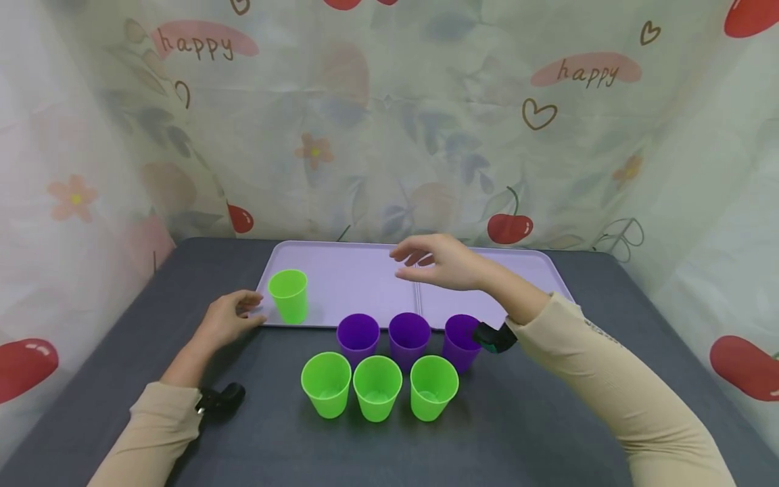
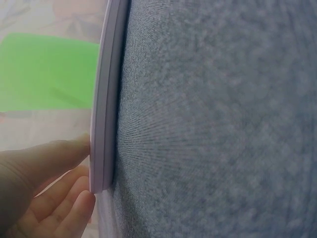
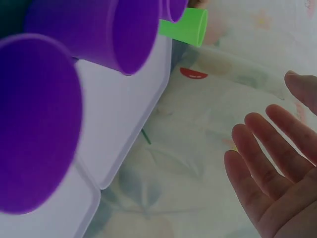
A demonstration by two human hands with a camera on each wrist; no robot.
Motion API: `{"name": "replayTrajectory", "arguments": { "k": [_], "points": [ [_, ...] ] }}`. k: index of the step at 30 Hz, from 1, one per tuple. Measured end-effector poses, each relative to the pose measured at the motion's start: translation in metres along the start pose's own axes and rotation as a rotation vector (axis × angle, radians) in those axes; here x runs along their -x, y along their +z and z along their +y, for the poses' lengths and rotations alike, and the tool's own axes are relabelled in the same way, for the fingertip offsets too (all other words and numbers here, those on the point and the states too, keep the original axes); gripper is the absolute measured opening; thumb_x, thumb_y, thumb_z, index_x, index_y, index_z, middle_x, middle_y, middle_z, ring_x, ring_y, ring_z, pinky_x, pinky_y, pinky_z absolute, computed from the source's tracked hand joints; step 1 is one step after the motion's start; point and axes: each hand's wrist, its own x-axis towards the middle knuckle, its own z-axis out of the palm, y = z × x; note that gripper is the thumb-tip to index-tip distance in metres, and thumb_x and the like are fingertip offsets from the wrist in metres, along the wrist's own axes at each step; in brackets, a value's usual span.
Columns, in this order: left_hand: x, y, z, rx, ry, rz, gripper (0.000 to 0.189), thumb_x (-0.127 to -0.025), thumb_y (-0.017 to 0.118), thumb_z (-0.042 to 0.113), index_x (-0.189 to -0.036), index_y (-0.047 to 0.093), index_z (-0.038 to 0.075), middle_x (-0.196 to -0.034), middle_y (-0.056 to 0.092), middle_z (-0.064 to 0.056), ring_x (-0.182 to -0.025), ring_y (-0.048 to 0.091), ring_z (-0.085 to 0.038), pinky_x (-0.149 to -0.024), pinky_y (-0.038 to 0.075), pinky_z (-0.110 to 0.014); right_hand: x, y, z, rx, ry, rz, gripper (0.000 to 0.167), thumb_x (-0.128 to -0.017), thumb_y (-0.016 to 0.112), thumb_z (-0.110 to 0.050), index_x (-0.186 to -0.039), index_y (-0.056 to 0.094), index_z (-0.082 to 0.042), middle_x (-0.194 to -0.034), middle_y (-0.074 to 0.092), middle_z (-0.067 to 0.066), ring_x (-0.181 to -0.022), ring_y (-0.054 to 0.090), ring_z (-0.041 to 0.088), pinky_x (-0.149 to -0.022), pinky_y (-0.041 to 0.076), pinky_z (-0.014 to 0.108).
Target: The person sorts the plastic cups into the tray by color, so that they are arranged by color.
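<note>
My left hand (image 1: 228, 318) rests at the near left corner of a lavender tray (image 1: 341, 284), thumb at the rim (image 2: 101, 124) and fingers loosely bent beside it. Just right of this hand a green cup (image 1: 289, 296) stands upright on the tray. Held in the air over the trays, my right hand (image 1: 441, 262) has its fingers spread and nothing in them. Purple cups (image 1: 358, 338), three in a row, stand mouth up along the trays' near edge. In front of them is a row of three green cups (image 1: 377, 389), also upright.
A second lavender tray (image 1: 487, 308) adjoins the first on the right. Both lie on a dark grey table (image 1: 529, 433). Patterned cloth (image 1: 389, 135) hangs behind and at both sides. My right wrist's black camera (image 1: 496, 337) overlaps the rightmost purple cup in the head view.
</note>
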Motion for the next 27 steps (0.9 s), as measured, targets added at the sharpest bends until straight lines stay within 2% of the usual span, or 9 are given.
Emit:
{"name": "replayTrajectory", "arguments": {
  "k": [7,13,18,23,27],
  "points": [
    [-0.001,0.0,-0.003,0.0,0.002,-0.002,0.041,-0.083,0.068,0.012,-0.117,0.056,-0.008,-0.116,0.059,-0.03,-0.106,0.058,-0.044,-0.09,0.05,-0.052,0.05,0.004,0.009,-0.016,-0.016,0.026,0.031,-0.087,0.065,-0.016,-0.116,0.062,-0.008,-0.114,0.066,0.005,-0.1,0.065,0.017,-0.091,0.054,0.036],
    [-0.001,0.001,-0.003,-0.005,-0.002,-0.006,0.041,-0.084,0.068,0.013,-0.118,0.056,-0.007,-0.118,0.059,-0.03,-0.108,0.058,-0.044,-0.09,0.049,-0.052,0.082,0.015,0.014,-0.049,-0.073,0.048,0.034,-0.084,0.068,-0.016,-0.117,0.062,-0.009,-0.115,0.067,0.005,-0.101,0.065,0.012,-0.089,0.055,0.033],
    [-0.001,0.002,-0.002,-0.002,-0.005,-0.008,0.041,-0.084,0.067,0.012,-0.119,0.056,-0.007,-0.118,0.058,-0.03,-0.108,0.057,-0.044,-0.091,0.049,-0.052,0.097,0.028,0.018,-0.082,-0.091,0.034,0.04,-0.082,0.071,-0.021,-0.119,0.06,-0.011,-0.116,0.066,0.003,-0.102,0.064,0.011,-0.089,0.054,0.035],
    [-0.001,0.001,0.0,0.001,0.003,-0.004,0.04,-0.084,0.067,0.011,-0.118,0.056,-0.008,-0.117,0.059,-0.03,-0.107,0.058,-0.044,-0.091,0.049,-0.052,0.105,0.042,0.021,-0.126,-0.124,0.013,0.045,-0.079,0.075,-0.023,-0.119,0.059,-0.007,-0.114,0.065,0.004,-0.103,0.063,0.008,-0.089,0.055,0.032],
    [0.001,0.0,0.0,0.001,-0.001,0.0,0.039,-0.084,0.066,0.011,-0.117,0.056,-0.008,-0.117,0.059,-0.03,-0.107,0.058,-0.044,-0.091,0.049,-0.052,0.109,0.052,0.022,-0.132,-0.127,-0.01,0.05,-0.076,0.077,-0.026,-0.12,0.059,-0.01,-0.113,0.064,0.002,-0.102,0.061,0.006,-0.089,0.054,0.031]
  ]
}}
